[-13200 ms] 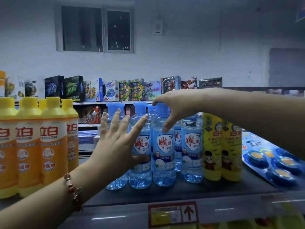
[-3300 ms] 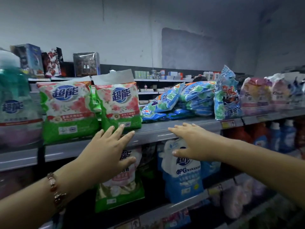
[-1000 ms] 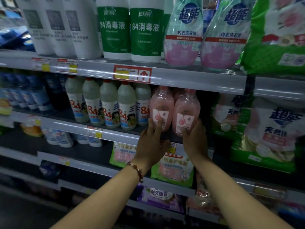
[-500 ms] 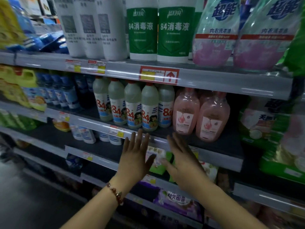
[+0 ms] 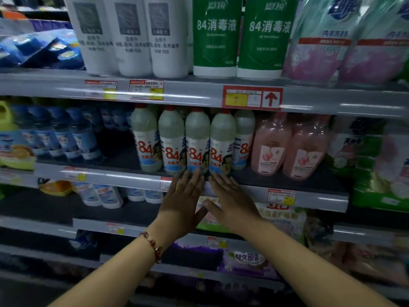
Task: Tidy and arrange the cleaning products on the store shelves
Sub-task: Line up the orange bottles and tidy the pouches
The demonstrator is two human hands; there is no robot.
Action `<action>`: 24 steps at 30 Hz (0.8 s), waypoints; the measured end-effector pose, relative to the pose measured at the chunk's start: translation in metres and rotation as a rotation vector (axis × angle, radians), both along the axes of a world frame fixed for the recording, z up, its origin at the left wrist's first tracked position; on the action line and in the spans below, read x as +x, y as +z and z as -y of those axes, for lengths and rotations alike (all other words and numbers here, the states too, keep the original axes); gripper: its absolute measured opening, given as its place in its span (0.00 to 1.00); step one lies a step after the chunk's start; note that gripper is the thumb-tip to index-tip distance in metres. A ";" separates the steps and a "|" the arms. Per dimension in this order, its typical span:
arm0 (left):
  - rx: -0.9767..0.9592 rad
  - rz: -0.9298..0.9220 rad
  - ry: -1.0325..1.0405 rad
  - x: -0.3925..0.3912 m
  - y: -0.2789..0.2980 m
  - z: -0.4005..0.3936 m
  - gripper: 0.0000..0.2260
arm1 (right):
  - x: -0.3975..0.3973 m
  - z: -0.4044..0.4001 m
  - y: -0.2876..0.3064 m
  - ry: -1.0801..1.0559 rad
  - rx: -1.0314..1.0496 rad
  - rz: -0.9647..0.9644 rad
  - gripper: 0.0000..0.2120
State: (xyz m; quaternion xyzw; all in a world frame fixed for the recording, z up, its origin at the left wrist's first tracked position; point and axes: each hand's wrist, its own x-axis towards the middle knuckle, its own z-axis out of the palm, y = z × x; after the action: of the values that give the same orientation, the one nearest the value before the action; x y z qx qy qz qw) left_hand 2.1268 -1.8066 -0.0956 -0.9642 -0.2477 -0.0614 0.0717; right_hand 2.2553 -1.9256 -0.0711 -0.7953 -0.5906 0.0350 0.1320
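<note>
Both hands reach toward the middle shelf with fingers straight and spread, holding nothing. The left hand, with a beaded bracelet at the wrist, has its fingertips at the foot of the row of 84 disinfectant bottles; whether they touch a bottle cannot be told. The right hand lies just beside it, thumbs nearly meeting, its fingertips at the shelf's front lip below the fourth bottle. Neither grip is closed on anything: both are apart and flat. The 84 bottles stand upright in a tight row at the shelf's front edge, red-capped, with a fifth set slightly behind on the right. Just to their right stand two pink bottles, upright and side by side. To the left, well apart across a dark gap, are blue-labelled bottles. On the upper shelf stand white bottles, two green-labelled 84 disinfectant jugs, and pink refill pouches. A red price tag with an arrow is fixed to that shelf's edge. Green bags fill the far right.
</note>
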 end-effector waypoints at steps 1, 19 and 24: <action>-0.020 0.010 -0.023 0.000 0.000 -0.003 0.44 | -0.001 -0.002 0.000 -0.013 0.009 0.003 0.34; -0.125 0.147 -0.122 -0.028 0.000 -0.026 0.38 | -0.016 -0.013 0.011 -0.300 -0.023 -0.118 0.39; -0.078 0.170 -0.130 -0.043 -0.006 -0.040 0.38 | -0.015 -0.033 0.012 -0.345 -0.067 -0.066 0.43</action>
State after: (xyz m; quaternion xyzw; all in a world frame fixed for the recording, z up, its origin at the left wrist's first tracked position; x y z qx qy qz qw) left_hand 2.0843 -1.7669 -0.1017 -0.9716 -0.1921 -0.1376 0.0087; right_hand 2.2400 -1.8926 -0.0591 -0.8873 -0.4392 0.0578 0.1287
